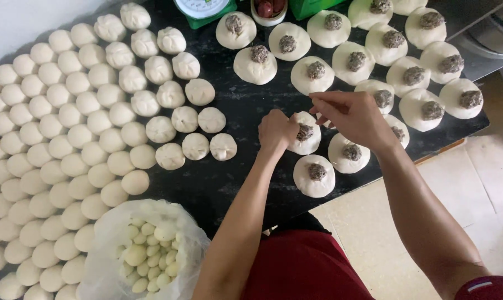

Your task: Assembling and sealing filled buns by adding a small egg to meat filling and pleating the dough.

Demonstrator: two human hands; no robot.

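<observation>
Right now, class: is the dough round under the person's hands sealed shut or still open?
Still open: the dough round shows its dark filling on top, while the left hand pinches its edge.

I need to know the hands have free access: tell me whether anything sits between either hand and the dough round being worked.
Nothing visible does. The left hand already touches the filled dough round; the right hand is just above it.
</observation>
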